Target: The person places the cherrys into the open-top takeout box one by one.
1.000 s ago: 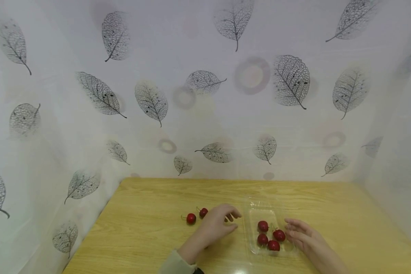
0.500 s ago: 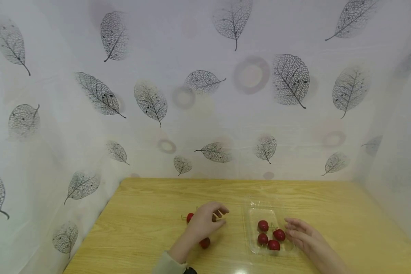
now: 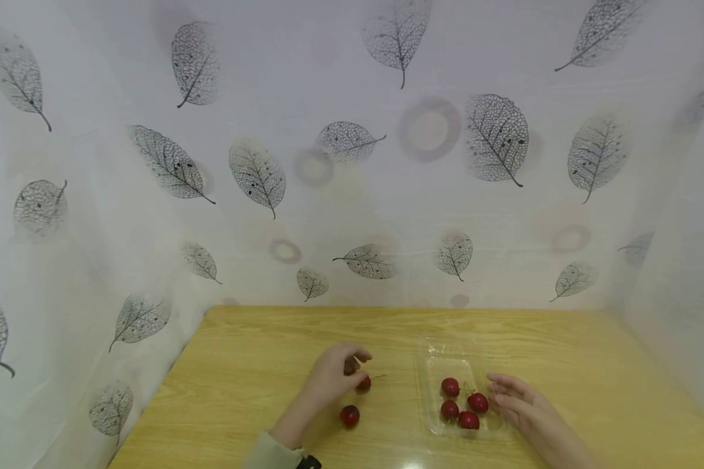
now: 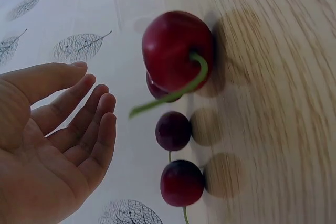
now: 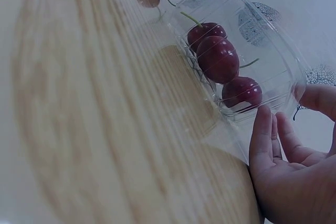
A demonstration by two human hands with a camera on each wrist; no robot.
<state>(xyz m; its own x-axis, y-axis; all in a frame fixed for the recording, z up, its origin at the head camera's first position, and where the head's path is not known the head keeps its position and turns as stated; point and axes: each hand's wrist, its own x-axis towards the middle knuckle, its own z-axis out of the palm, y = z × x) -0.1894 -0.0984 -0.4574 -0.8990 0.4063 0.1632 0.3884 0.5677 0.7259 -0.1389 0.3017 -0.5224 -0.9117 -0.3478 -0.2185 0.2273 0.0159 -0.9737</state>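
My left hand (image 3: 331,374) hovers over the left part of the table, fingers loosely bent and apart from the cherries. One cherry (image 3: 364,384) with a stem shows just below its thumb; another cherry (image 3: 350,415) lies nearer me. In the left wrist view, a large cherry (image 4: 176,51) with a green stem is closest, with several lying apart from the hand (image 4: 63,135). My right hand (image 3: 530,410) rests its fairly straight fingers against the right side of a clear plastic container (image 3: 431,365). Inside sit several red cherries (image 3: 478,402); the right wrist view shows fingertips (image 5: 264,114) at its edge.
The wooden table (image 3: 270,326) ends at a white leaf-patterned sheet (image 3: 328,208) hanging at the back and both sides. Light glares on the table at the front. A dark band (image 3: 309,462) circles the left wrist below a pale sleeve (image 3: 272,453).
My left hand has moved left, away from the container and over the loose cherries, uncovering the near cherry and covering those farther left. The right hand and the container stay in place.
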